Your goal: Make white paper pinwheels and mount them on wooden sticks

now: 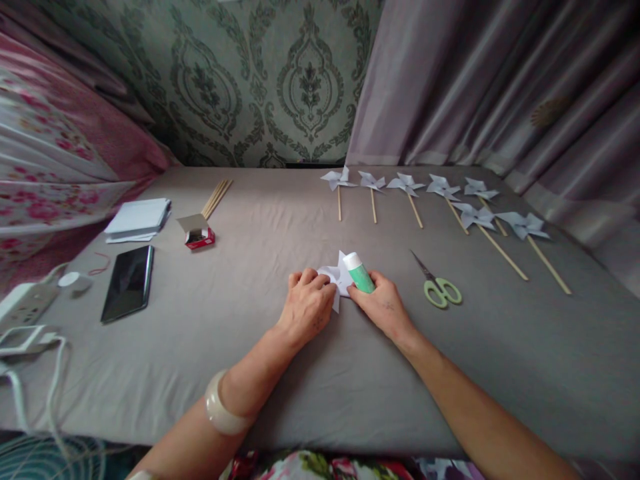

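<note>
A white paper pinwheel head (342,275) lies on the cloth-covered surface between my two hands. My left hand (309,300) is closed over its left side, with bent fingers pressing on the paper; the fingertips are partly hidden. In my right hand (384,303) is a green glue stick (361,277), its white end pointing up and away from me. The right thumb and fingers wrap round the stick and touch the pinwheel's right edge. Green-handled scissors (437,287) rest to the right of my right hand, blades slightly apart.
Several finished pinwheels on sticks, such as this pinwheel (406,185), lie at the back right. At left are a paper stack (139,219), wooden sticks (218,198), a small open red box (199,237), a phone (129,285) and a power strip (25,303) with cables.
</note>
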The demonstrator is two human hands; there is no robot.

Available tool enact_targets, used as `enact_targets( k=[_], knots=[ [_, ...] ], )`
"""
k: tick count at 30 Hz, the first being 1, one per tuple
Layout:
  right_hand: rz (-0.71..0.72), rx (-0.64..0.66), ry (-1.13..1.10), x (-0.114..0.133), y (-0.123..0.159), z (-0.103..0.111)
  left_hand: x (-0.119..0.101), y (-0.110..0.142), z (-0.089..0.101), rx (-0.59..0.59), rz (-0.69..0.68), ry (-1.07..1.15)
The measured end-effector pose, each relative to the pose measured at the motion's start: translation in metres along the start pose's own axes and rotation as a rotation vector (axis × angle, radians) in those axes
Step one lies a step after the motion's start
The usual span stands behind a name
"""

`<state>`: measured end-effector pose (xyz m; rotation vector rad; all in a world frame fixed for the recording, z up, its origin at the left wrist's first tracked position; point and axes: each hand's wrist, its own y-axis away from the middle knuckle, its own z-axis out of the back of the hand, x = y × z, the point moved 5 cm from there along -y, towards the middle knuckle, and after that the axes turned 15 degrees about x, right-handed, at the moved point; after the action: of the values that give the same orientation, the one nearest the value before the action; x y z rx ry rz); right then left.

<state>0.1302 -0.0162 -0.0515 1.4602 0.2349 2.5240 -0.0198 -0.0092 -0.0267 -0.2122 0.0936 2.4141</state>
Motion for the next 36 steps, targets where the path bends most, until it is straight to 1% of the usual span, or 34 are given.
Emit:
enact_targets(
  k=[2, 4, 7, 9, 11, 13, 15, 19, 21, 25, 26, 28, 36],
  knots=[
    [0.012, 0.033, -0.016, 0.002, 0.001, 0.000, 0.000, 0.000, -0.001, 0.000, -0.006, -0.011],
    [0.049, 0.099, -0.062, 0.003, 0.002, 0.000, 0.000, 0.000, -0.003, -0.001, -0.010, -0.015],
    [0.130, 0.263, -0.150, 0.002, 0.005, 0.002, 0.000, 0.001, -0.004, -0.007, -0.011, -0.016],
    [0.152, 0.377, -0.208, -0.002, 0.006, 0.003, 0.001, 0.001, -0.005, -0.009, -0.011, -0.018],
    [0.145, 0.426, -0.232, -0.004, 0.005, 0.009, 0.001, 0.001, -0.005, -0.007, -0.011, -0.020],
    [0.145, 0.404, -0.183, -0.003, 0.004, 0.017, 0.001, 0.001, -0.004, -0.006, -0.006, -0.014],
    [0.158, 0.375, -0.084, 0.002, 0.004, 0.026, 0.000, 0.001, -0.004, -0.002, -0.002, -0.005],
    [0.219, 0.301, 0.210, 0.020, 0.010, 0.039, -0.002, 0.002, -0.003, -0.003, -0.006, -0.006],
    [0.284, 0.254, 0.381, 0.031, 0.014, 0.043, -0.003, 0.002, -0.003, -0.015, -0.010, -0.016],
    [0.507, 0.215, 0.615, 0.052, 0.018, 0.043, -0.004, 0.002, -0.004, -0.016, -0.011, -0.038],
    [0.551, 0.222, 0.648, 0.055, 0.018, 0.042, -0.004, 0.002, -0.004, -0.010, -0.012, -0.041],
    [0.586, 0.241, 0.691, 0.061, 0.015, 0.041, -0.004, 0.002, -0.004, -0.001, -0.011, -0.046],
    [0.587, 0.298, 0.780, 0.077, 0.010, 0.033, -0.005, 0.002, -0.005, -0.008, -0.025, -0.054]
  ],
)
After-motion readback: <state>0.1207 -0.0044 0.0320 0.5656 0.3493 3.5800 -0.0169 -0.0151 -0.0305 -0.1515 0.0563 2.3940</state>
